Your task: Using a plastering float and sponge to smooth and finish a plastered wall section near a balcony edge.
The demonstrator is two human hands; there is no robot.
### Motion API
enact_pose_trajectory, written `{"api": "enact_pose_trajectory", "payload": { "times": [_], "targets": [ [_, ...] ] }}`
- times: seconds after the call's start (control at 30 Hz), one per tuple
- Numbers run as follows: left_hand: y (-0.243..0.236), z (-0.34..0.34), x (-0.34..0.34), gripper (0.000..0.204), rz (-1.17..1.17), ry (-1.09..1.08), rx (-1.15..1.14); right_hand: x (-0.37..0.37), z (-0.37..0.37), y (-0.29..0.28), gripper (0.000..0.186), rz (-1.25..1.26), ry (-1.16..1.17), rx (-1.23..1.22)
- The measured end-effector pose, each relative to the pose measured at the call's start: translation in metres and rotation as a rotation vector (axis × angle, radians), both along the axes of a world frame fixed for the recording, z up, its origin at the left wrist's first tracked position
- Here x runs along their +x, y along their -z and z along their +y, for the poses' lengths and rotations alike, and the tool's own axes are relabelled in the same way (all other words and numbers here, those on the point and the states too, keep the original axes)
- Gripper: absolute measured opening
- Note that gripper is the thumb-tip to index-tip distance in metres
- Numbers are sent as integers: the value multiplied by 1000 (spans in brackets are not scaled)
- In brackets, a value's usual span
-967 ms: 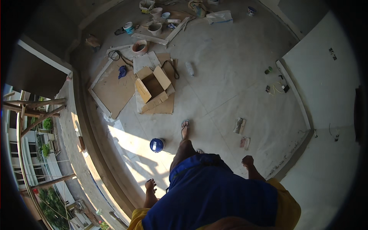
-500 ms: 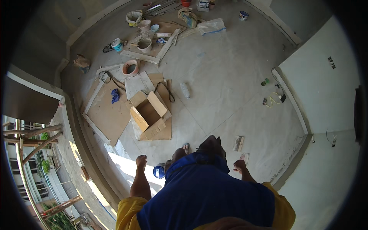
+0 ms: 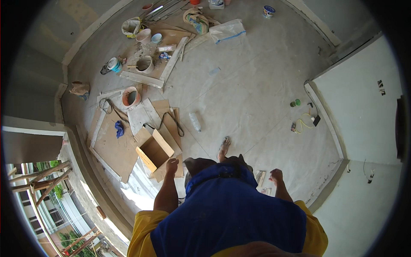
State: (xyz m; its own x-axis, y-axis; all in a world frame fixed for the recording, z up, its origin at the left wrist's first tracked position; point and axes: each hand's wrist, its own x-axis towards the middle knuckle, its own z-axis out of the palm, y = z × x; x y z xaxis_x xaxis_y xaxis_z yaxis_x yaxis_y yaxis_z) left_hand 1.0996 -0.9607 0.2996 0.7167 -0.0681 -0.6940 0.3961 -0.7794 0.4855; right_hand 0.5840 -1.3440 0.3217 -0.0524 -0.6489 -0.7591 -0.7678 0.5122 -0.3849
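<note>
My left hand (image 3: 171,165) hangs beside my body near an open cardboard box (image 3: 155,150), its fingers loosely curled, with nothing visible in it. My right hand (image 3: 276,174) hangs on the other side with fingers curled and nothing visible in it, near a flat board-like object (image 3: 260,178) on the floor. Below me my bare-topped foot (image 3: 224,148) is forward on the grey floor (image 3: 239,107). A clear plastic bottle (image 3: 195,121) lies beyond the box.
Ahead lie buckets (image 3: 144,64), a pinkish tub (image 3: 131,97), planks (image 3: 141,78), sacks (image 3: 195,21) and a plastic sheet (image 3: 227,31). At right are yellow cable (image 3: 305,124) and a white wall (image 3: 359,111). At left is an open edge with wooden scaffolding (image 3: 43,184).
I have stepped forward, closer to the cardboard box; the blue bucket has passed almost out of sight under my body. Both hands have swung along with the walking.
</note>
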Motion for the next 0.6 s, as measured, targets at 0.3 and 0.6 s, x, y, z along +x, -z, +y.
{"api": "enact_pose_trajectory", "payload": {
  "times": [0.3, 0.6],
  "targets": [
    [6, -160, 103, 44, 14, 264, 99, 221, -193, -72, 24, -201, -141, -664],
    [80, -483, 261, 46, -28, 576, 138, 184, -124, 16, 24, 32, 330, 74]
  ]
}}
